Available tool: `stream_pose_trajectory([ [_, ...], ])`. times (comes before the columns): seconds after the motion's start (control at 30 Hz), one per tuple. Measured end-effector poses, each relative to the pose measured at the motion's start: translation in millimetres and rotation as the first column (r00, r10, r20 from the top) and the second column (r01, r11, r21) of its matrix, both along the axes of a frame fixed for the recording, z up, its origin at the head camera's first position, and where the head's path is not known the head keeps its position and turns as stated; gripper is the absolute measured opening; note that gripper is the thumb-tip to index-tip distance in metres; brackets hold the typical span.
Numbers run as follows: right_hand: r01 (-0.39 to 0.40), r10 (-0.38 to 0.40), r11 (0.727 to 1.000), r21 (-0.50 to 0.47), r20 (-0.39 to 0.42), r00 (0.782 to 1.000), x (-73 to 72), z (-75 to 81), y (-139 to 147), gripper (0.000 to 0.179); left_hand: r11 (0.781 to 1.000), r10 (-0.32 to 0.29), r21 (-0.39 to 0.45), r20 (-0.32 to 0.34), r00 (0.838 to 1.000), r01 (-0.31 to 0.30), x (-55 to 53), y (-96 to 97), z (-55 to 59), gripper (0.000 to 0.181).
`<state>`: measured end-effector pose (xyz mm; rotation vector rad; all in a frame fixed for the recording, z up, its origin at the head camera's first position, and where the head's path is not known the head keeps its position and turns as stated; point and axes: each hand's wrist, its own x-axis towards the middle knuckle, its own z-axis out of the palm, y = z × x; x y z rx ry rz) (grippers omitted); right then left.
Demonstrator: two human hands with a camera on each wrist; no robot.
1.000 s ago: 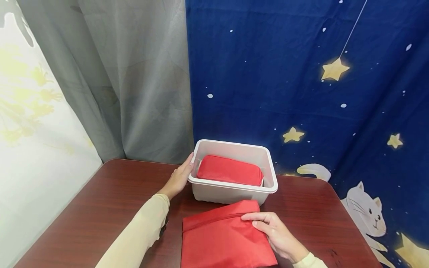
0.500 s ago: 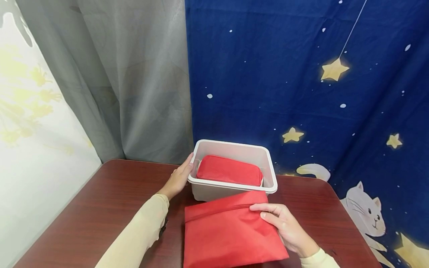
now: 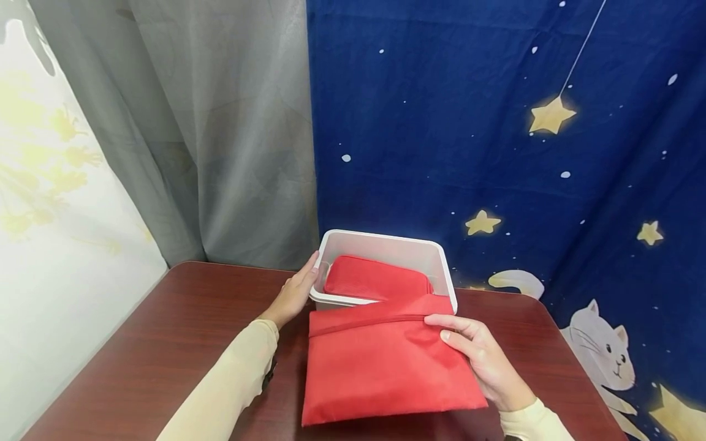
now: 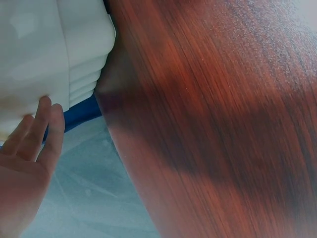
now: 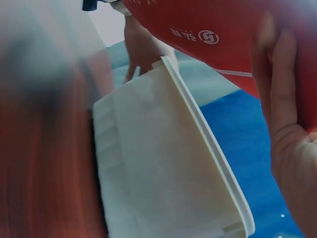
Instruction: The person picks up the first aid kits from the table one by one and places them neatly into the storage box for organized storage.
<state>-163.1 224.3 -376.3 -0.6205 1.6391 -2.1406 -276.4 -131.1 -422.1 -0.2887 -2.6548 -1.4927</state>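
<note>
A white plastic bin stands near the back of the table, holding a red zip case. My left hand lies against the bin's left side; in the left wrist view its extended fingers touch the outer wall. Between thumb and fingers, my right hand pinches the right side of a flat red zippered pouch. That pouch is raised in front of the bin, and its top edge overlaps the front rim in the head view. White printing shows on the pouch's underside in the right wrist view.
The dark reddish wooden table extends to both sides of the bin. Behind its back edge hang a grey curtain and a blue star-patterned curtain. A pale curtain hangs at the left.
My right hand has lifted the red pouch up and forward, slightly to the right, so it now covers most of the bin's front. The left hand and the bin have stayed put.
</note>
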Motion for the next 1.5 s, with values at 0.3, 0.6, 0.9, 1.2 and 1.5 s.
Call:
stream_pose_trajectory([
  [0.3,0.103,-0.101,0.993,-0.05,0.053,0.994,-7.1,13.6,5,0.037,1.0,0.002,-0.021,-0.018,1.0,-0.003,-1.3,-1.5,-0.6,0.051],
  [0.6,0.244,-0.237,0.969,-0.043,0.124,0.964,-19.6,22.3,11,0.039,1.0,0.0,0.009,0.017,1.0,0.0,-1.3,0.4,-0.2,0.049],
  [0.9,0.273,-0.261,0.959,-0.079,0.134,0.956,-33.0,28.4,8,0.043,1.0,0.003,0.01,0.013,1.0,-0.003,-1.3,0.1,0.6,0.05],
  [1.2,0.341,-0.326,0.933,-0.115,0.13,0.936,-49.6,27.9,3,0.044,0.999,-0.003,0.041,0.031,1.0,0.002,-2.5,1.3,-0.4,0.05],
  [1.5,0.36,-0.34,0.918,-0.165,0.134,0.931,-66.5,23.3,-3,0.045,1.0,0.004,0.014,0.023,1.0,-0.005,-3.0,1.0,-0.8,0.05],
])
